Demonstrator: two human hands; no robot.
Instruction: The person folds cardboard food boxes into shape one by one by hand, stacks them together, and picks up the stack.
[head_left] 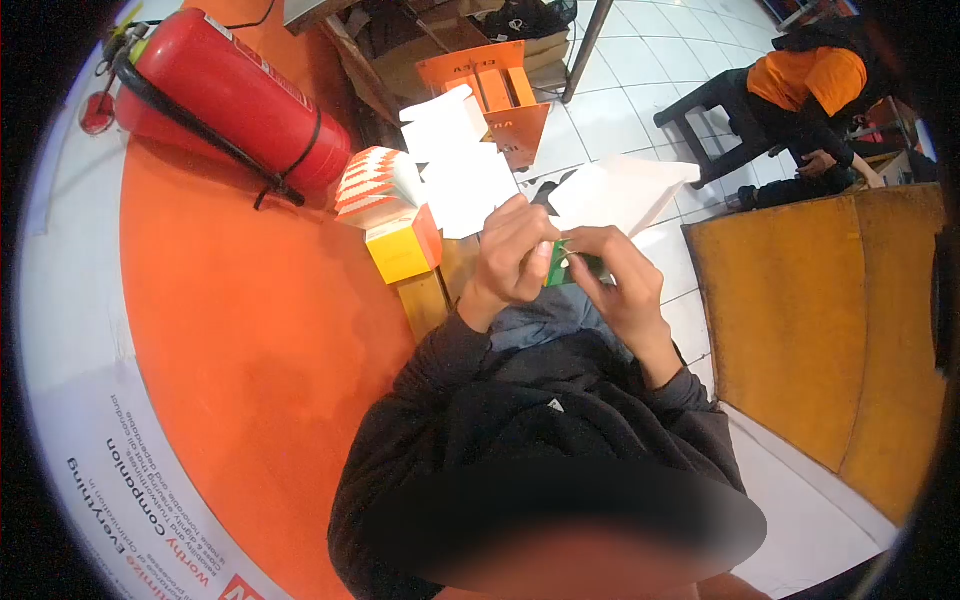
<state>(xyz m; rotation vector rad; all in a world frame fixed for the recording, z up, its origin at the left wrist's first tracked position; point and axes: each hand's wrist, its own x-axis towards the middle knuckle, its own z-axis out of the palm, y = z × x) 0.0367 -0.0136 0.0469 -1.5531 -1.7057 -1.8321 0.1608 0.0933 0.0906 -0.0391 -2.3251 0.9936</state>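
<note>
One lap in greyish cloth (550, 318) lies below the left hand (512, 252) and the right hand (624, 285); both pinch the green piece (555, 272) between them. Upon it shows a small pale bit (565, 263). If the pull is uneven, I think, the green piece could crease.

We are holding our left forearm (440, 357) and right forearm (692, 388) forward of our torso (560, 410), both slanting inward so that the hands are lying close together. With the left hand (514, 250), we are holding the fingers tightly curled, knuckles upward. With the right hand (622, 282), we are bending the index finger (598, 238) above the thumb (590, 284), both pointing leftward.
</note>
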